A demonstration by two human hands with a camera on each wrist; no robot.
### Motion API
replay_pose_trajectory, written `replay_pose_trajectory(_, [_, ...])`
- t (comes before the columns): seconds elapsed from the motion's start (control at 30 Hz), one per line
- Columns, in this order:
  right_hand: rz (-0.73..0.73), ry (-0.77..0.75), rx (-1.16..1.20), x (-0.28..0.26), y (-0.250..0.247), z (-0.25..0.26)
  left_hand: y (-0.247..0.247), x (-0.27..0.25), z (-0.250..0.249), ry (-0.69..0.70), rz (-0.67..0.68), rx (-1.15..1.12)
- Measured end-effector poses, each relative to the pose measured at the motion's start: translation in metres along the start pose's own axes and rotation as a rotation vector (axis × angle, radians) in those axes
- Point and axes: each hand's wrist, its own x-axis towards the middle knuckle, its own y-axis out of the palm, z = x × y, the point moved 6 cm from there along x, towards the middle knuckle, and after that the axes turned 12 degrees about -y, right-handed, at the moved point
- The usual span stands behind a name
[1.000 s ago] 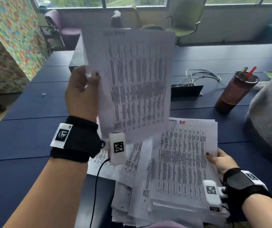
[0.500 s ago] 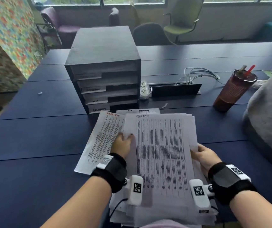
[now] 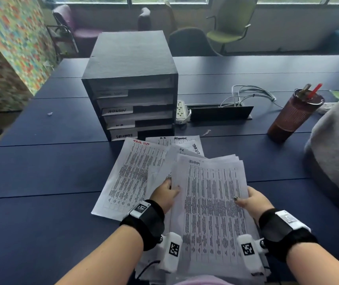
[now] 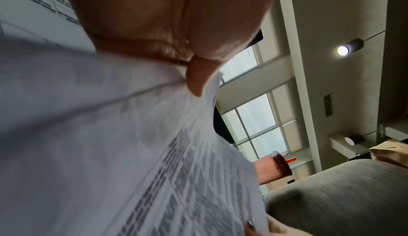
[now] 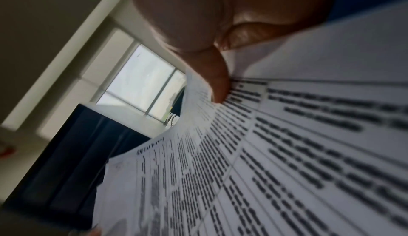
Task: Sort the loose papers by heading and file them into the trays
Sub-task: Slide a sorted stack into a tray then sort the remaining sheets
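Note:
A stack of printed sheets [image 3: 211, 212], topped by one headed SECURITY, lies near the table's front edge. My left hand [image 3: 167, 194] pinches its left edge, thumb on top. My right hand [image 3: 248, 199] grips the right edge, thumb [image 5: 217, 81] pressed on the print. More loose papers [image 3: 131, 173] headed TASK LIST and H.R fan out to the left and behind. The black tray unit [image 3: 131, 87] with labelled slots, ADMIN and SECURITY among them, stands just beyond the papers. In the left wrist view the stack [image 4: 132, 152] curves up under my thumb.
A dark red tumbler [image 3: 293, 114] with a straw stands at the right. A power strip [image 3: 180, 110], a cable box and white cables [image 3: 246, 95] lie behind the papers. A grey fabric mass [image 3: 337, 153] fills the right edge. Chairs stand beyond the blue table [image 3: 41, 171].
My left hand brought the raised sheet down onto the stack. Both hands now hold the stack's sides, and it has shifted slightly right, uncovering more loose papers on the left.

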Motion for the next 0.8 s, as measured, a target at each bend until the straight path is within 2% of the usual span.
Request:
replay_pose_trajectory(0.1, [-0.068,0.051,-0.006,0.004,-0.017,-0.016,-0.029,0.003,0.002,-0.041,-0.329,0.136])
replay_pose_trajectory(0.17, [-0.113,0.084,-0.015,0.005,-0.029,-0.026,-0.043,0.006,0.009,-0.097,-0.424,0.183])
replay_pose_trajectory(0.3, [-0.126,0.148,-0.047,0.011,-0.035,-0.048,-0.047,0.012,0.018,-0.163,-0.380,0.113])
replay_pose_trajectory(0.4, [-0.111,0.166,-0.069,0.017,-0.031,-0.056,-0.040,0.006,0.011,-0.104,-0.373,-0.003])
replay_pose_trajectory(0.6, [-0.111,0.189,-0.102,0.021,-0.029,-0.062,-0.003,-0.007,0.001,-0.005,-0.219,-0.053])
replay_pose_trajectory(0.67, [-0.115,0.188,-0.120,0.020,-0.030,-0.062,0.001,-0.005,0.001,-0.016,-0.275,0.016])
replay_pose_trajectory(0.77, [-0.119,0.169,-0.151,0.019,-0.029,-0.061,-0.006,-0.009,0.005,-0.127,-0.438,0.190])
replay_pose_trajectory(0.8, [-0.124,0.158,-0.166,0.019,-0.029,-0.061,-0.008,-0.009,0.008,-0.160,-0.444,0.220])
